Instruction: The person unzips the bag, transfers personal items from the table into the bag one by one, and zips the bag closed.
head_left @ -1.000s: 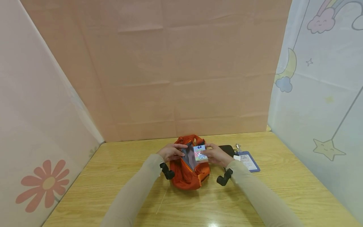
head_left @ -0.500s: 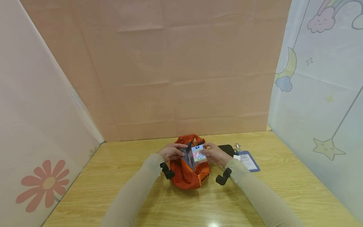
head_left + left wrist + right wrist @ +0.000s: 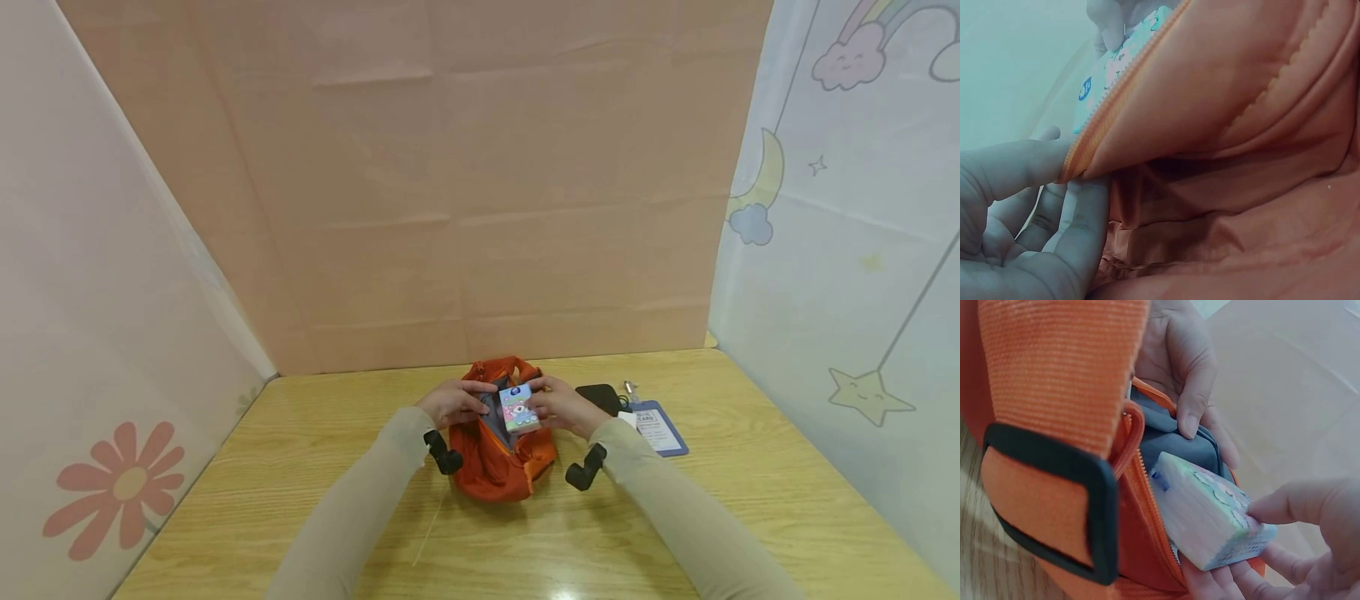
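Two hands, tissue pack (image 3: 519,408) at orange bag (image 3: 501,462) mouth

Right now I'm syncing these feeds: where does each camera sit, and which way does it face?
Head: worn high, looks down on table; both sleeves, left hand, right hand show.
Left wrist: close, faces orange bag; left-hand fingers pinch its zipper edge.
Right wrist: close, faces bag opening; right hand holds tissue pack.
All share bag and pack.

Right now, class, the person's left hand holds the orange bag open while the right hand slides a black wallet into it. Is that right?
Not quite. The right hand slides a colourful tissue pack, not a black wallet, into the orange bag; the left hand does hold it open. The right wrist view shows this.
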Demonstrator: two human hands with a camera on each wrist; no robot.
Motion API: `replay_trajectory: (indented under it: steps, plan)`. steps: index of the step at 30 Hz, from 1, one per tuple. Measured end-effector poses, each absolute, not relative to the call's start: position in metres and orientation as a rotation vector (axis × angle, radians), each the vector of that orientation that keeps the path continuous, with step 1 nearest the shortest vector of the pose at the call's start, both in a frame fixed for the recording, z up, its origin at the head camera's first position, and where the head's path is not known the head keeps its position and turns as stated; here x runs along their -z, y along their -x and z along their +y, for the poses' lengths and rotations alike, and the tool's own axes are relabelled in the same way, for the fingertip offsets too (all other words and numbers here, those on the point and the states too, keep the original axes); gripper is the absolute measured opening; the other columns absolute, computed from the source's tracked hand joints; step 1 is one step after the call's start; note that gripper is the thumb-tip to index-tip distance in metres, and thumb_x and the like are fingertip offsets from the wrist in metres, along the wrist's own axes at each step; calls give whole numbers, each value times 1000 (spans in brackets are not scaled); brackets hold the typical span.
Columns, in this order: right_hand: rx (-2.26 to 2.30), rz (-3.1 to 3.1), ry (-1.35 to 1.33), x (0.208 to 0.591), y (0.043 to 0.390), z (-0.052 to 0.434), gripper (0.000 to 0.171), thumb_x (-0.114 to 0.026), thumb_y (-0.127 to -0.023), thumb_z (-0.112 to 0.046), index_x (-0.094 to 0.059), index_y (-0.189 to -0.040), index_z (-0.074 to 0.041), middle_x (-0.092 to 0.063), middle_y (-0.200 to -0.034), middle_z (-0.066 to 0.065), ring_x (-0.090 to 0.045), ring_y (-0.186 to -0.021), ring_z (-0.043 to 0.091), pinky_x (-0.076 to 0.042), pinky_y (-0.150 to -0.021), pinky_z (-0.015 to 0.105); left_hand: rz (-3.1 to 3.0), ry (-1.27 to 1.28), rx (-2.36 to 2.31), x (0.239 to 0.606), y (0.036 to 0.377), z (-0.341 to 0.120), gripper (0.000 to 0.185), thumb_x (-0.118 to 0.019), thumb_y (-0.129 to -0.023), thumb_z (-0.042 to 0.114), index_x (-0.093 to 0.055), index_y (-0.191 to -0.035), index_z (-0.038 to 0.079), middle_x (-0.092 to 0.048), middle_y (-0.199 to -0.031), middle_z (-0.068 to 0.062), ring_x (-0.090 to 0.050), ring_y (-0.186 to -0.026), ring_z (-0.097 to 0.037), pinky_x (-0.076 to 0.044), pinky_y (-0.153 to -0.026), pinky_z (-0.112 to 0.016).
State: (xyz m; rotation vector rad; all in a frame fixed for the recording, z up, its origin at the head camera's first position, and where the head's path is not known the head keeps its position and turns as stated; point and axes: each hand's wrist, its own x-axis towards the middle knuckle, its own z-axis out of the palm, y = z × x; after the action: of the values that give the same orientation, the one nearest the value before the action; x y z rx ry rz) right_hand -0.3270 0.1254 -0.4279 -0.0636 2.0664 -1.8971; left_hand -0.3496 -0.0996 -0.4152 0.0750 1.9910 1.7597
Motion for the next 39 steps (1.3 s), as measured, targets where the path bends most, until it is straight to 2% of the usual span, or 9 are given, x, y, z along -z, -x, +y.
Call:
replay_trajectory:
  steps: [6, 8, 25, 39]
  plan:
    - [1894, 2061, 137, 428, 325, 125, 52, -56, -92, -2, -33, -139, 6, -52, -116, 23, -60, -88, 24, -55, -78, 40, 1999, -95, -1747, 416, 349, -100, 44, -63, -85, -10, -65, -127, 5, -64, -121, -12, -65, -85, -15, -54, -82, -31]
    - [1884, 2068, 152, 429, 325, 125, 52, -56, -92, -2, -34, -138, 6, -54, -113, 23, -62, -88, 25, -56, -78, 42, 2003, -100, -1744, 416, 349, -100, 45, -63, -85, -10, -64, -127, 6, -64, -120, -11, -65, -84, -15, -54, -81, -30]
    - [1807, 2175, 148, 426, 324, 116, 48, -61, -90, -1, -40, -132, 9, -58, -106, 22, -61, -90, 25, -57, -76, 42, 2005, -91, -1745, 416, 348, -98, 44, -63, -85, -10, -65, -126, 6, -63, -122, -12, -64, -86, -15, -54, -83, -31]
    - [1699, 2344, 77, 427, 327, 111, 30, -63, -90, -4, -55, -117, 5, -61, -97, 14, -60, -80, 20, -56, -70, 35, 2031, -94, -1744, 415, 348, -98, 44, -63, -84, -11, -67, -124, 7, -65, -114, -9, -64, -85, -16, -54, -78, -29]
